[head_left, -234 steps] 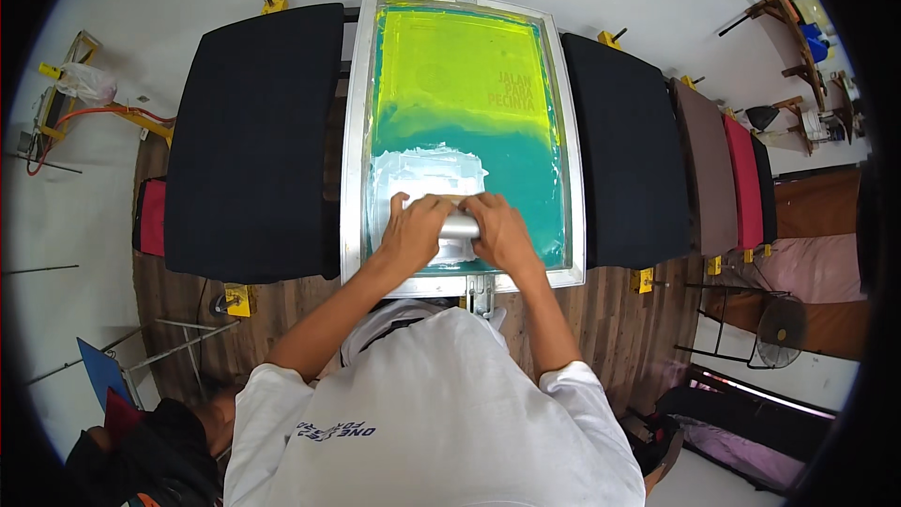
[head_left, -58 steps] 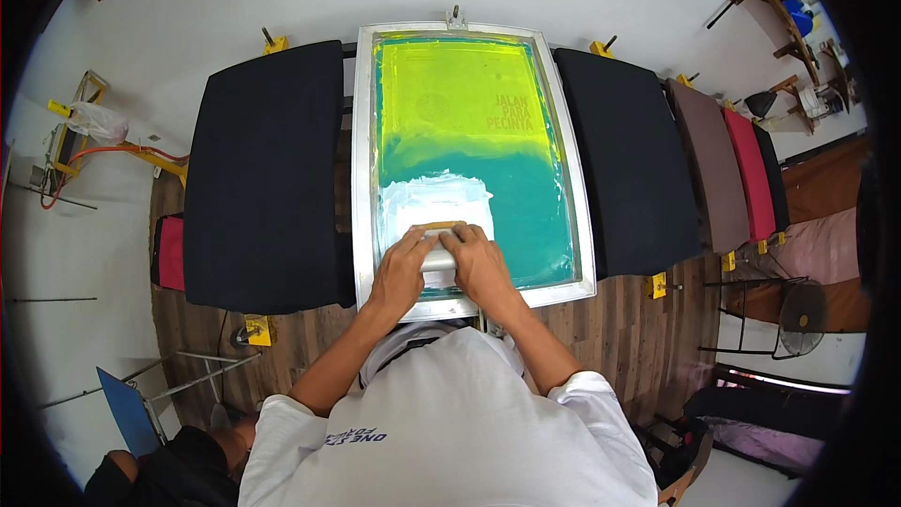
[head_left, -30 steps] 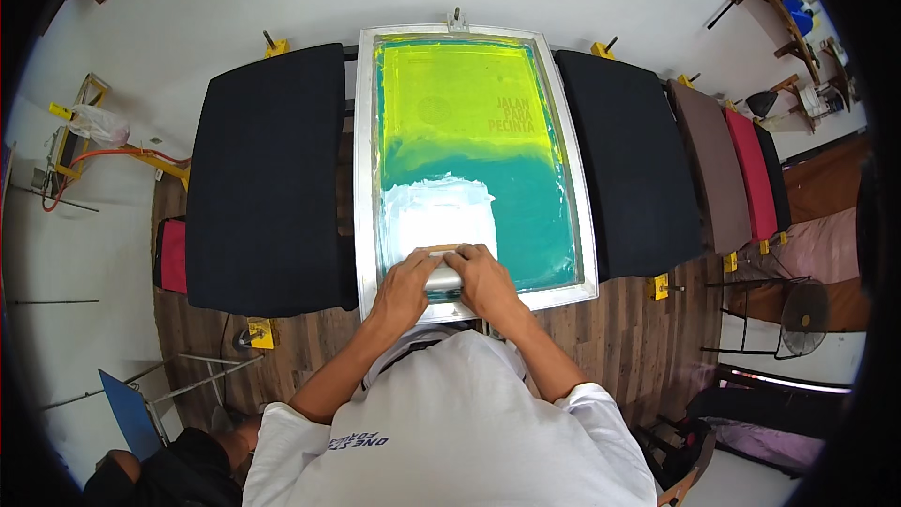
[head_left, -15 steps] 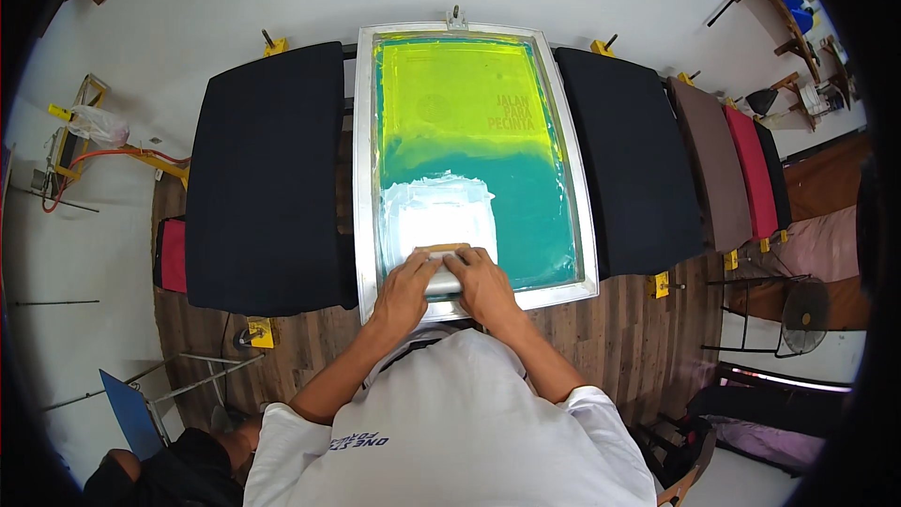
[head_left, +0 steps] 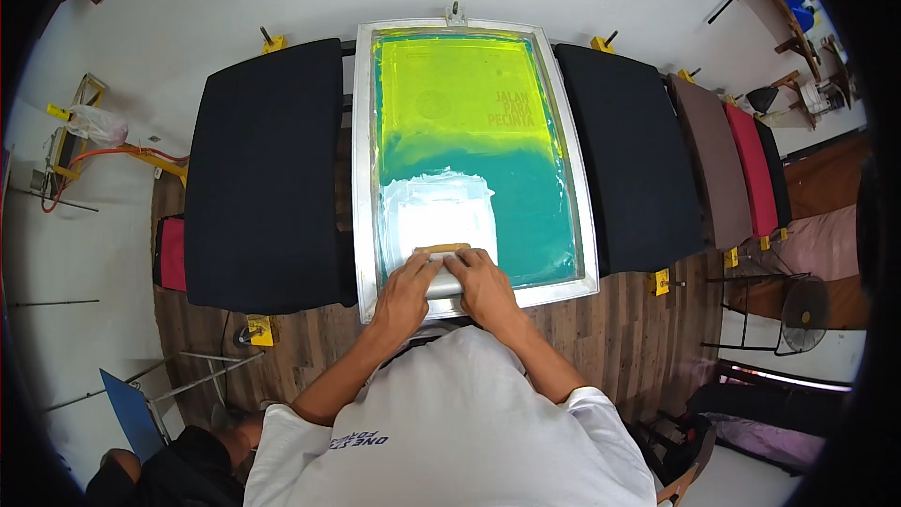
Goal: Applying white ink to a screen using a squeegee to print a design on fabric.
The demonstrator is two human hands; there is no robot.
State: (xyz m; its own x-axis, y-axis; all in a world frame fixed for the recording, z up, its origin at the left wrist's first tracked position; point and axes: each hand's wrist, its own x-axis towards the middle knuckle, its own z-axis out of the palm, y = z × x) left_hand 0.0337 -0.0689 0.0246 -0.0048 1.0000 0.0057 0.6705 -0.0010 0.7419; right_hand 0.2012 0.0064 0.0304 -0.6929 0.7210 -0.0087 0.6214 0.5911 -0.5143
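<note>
A silkscreen in a pale metal frame point(head_left: 365, 150) lies lengthwise in front of me. Its mesh is yellow-green at the far part, with faint lettering and a round mark, and teal nearer. White ink point(head_left: 436, 211) covers a squarish patch at the near left of the mesh. At the near end of this patch is a squeegee point(head_left: 443, 248) with a tan edge and a grey body. My left hand point(head_left: 405, 289) grips its left side, fingers curled over it. My right hand point(head_left: 481, 287) is closed on the right side, thumbs close together. The squeegee's lower edge is hidden.
Black fabric-covered boards flank the screen, one on the left point(head_left: 266, 174) and one on the right point(head_left: 629, 160). Brown point(head_left: 710, 164) and red point(head_left: 751, 169) boards follow farther right. A hinge clamp point(head_left: 456, 15) holds the frame's far end. Another person point(head_left: 192, 465) is at the lower left.
</note>
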